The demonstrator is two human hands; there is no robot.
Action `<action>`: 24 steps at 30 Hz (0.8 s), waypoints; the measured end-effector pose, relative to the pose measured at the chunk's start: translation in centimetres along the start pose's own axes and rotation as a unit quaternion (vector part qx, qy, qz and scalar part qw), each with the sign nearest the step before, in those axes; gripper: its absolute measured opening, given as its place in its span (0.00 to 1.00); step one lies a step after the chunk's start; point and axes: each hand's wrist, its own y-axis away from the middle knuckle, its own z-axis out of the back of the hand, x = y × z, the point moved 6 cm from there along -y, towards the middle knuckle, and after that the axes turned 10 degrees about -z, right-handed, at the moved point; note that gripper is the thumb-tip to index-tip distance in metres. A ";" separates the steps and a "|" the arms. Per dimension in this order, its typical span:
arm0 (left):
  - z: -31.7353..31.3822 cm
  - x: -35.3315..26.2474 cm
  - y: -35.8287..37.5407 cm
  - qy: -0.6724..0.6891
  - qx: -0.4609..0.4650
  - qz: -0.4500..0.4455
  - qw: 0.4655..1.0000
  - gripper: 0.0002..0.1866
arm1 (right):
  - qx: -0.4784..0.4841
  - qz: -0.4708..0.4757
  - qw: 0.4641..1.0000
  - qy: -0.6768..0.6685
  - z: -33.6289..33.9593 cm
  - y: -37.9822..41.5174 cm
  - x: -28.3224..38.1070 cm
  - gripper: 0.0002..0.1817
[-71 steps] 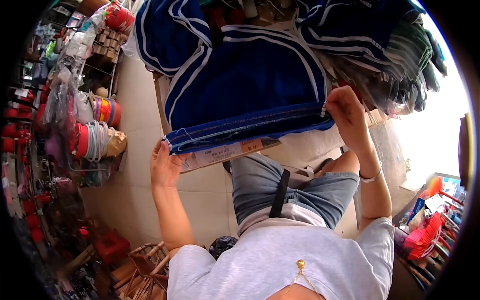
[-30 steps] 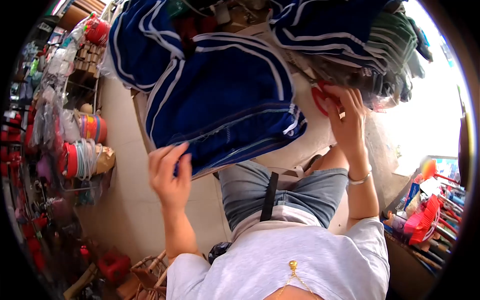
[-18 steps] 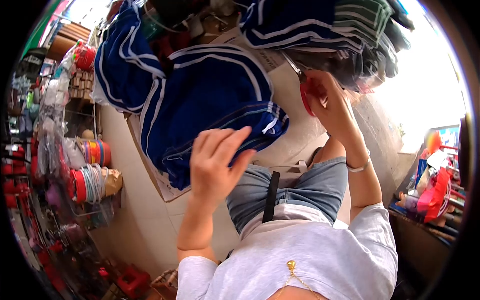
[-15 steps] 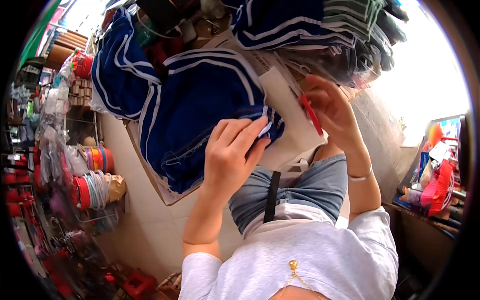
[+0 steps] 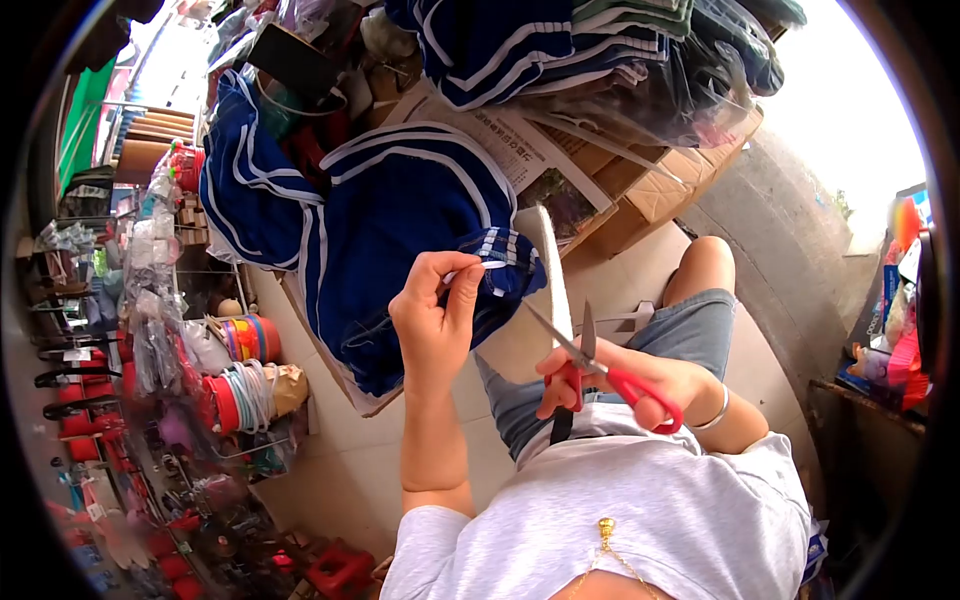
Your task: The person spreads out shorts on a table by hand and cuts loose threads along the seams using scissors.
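A blue garment (image 5: 410, 215) with white stripes lies spread in front of me, its bunched end toward my lap. My left hand (image 5: 433, 312) pinches a small white strip (image 5: 490, 265) at that bunched end between thumb and fingertips. Red-handled scissors (image 5: 630, 385) are in my right hand (image 5: 690, 382), fingers through the handles. Their blades stand apart and point up and left toward the bunched cloth, short of it. A pale, padded-looking edge (image 5: 552, 275) rises between the garment and the scissors.
Folded striped garments (image 5: 510, 45) are stacked at the back, beside dark items in clear plastic (image 5: 700, 85). Below them are a printed sheet (image 5: 510, 145) and a cardboard box (image 5: 690, 165). Racks of spools (image 5: 250, 340) and packets line the left side.
The scissors have come down from the far right toward my lap, and their blades now show spread apart. My left hand has narrowed to a pinch on the white strip. The view has shifted.
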 end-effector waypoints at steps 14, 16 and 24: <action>0.5 0.7 -0.8 0.084 -0.109 -0.051 0.989 0.05 | -0.383 0.123 0.811 0.424 6.4 -2.0 7.5 0.28; 0.8 1.0 -0.5 0.090 -0.125 -0.049 0.987 0.05 | -0.418 0.173 0.670 0.589 5.6 -2.3 8.8 0.25; 2.5 4.2 2.0 0.146 -0.233 -0.014 0.961 0.06 | -0.387 0.019 0.583 0.714 6.7 -5.8 7.9 0.20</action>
